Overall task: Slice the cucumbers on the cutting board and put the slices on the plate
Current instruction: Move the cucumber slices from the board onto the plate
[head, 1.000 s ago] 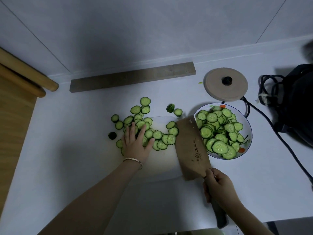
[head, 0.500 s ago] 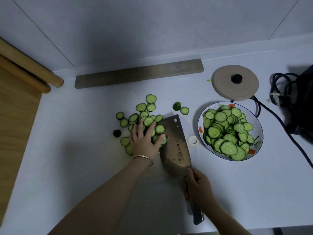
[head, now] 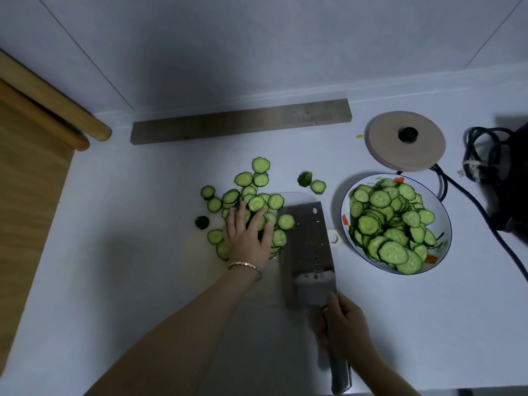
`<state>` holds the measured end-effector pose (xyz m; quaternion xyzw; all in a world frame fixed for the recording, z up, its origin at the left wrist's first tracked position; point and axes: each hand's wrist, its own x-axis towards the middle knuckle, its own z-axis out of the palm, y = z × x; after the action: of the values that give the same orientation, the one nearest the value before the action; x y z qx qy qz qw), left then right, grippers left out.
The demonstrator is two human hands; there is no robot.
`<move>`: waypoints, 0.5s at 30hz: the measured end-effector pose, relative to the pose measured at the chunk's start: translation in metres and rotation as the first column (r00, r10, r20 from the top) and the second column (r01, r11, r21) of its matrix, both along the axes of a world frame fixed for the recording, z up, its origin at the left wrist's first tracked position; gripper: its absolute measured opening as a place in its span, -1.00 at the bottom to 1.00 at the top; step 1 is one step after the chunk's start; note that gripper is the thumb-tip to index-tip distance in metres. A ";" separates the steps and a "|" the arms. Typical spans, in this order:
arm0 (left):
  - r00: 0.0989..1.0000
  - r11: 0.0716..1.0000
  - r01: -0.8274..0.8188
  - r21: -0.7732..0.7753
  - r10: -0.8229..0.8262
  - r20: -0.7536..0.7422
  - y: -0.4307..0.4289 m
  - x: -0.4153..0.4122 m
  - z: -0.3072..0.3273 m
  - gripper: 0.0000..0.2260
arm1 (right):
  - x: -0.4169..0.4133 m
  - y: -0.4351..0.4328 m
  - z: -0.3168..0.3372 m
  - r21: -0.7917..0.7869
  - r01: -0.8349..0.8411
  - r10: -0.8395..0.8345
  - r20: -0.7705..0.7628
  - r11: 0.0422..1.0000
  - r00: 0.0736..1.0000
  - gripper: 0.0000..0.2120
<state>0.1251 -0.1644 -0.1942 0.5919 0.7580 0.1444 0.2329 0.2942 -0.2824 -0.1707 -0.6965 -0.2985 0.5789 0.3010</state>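
Note:
A pile of green cucumber slices [head: 251, 195] lies on the pale cutting board [head: 297, 197] at the centre. My left hand [head: 247, 234] rests flat on the pile with fingers spread, pressing slices against the cleaver. The cleaver [head: 307, 247] lies nearly flat on the board, its blade right beside the pile with one slice on its edge. My right hand [head: 344, 321] grips the cleaver's handle. To the right, a white plate with a blue rim [head: 344, 205] is heaped with cucumber slices [head: 391, 224] and a few orange bits.
A cucumber end [head: 305, 178] and a stray slice [head: 318, 186] lie behind the board; another dark end [head: 202, 222] lies left. A round lid [head: 405, 144], black cable [head: 463, 192] and dark appliance [head: 514, 178] stand right. A wooden strip [head: 240, 121] lies along the wall; wooden furniture [head: 25, 178] borders the left.
The cleaver has moved left from beside the plate and laid down against the slices. My left hand has gathered the spread slices into a tighter pile against the blade.

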 end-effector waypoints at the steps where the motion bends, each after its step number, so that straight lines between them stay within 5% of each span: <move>1: 1.000 1.000 -0.003 0.006 0.003 0.000 0.000 0.000 -0.001 -0.50 | -0.002 -0.001 0.000 -0.004 0.011 -0.011 -0.004 1.000 1.000 -0.66; 15: 0.999 1.000 -0.012 0.011 0.011 0.040 -0.002 -0.002 -0.002 -0.50 | 0.023 -0.001 0.004 0.009 0.051 -0.052 0.060 0.999 0.997 -0.63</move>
<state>0.1230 -0.1660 -0.1961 0.5859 0.7557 0.1620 0.2440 0.3172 -0.2838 -0.1665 -0.7200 -0.2917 0.5484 0.3095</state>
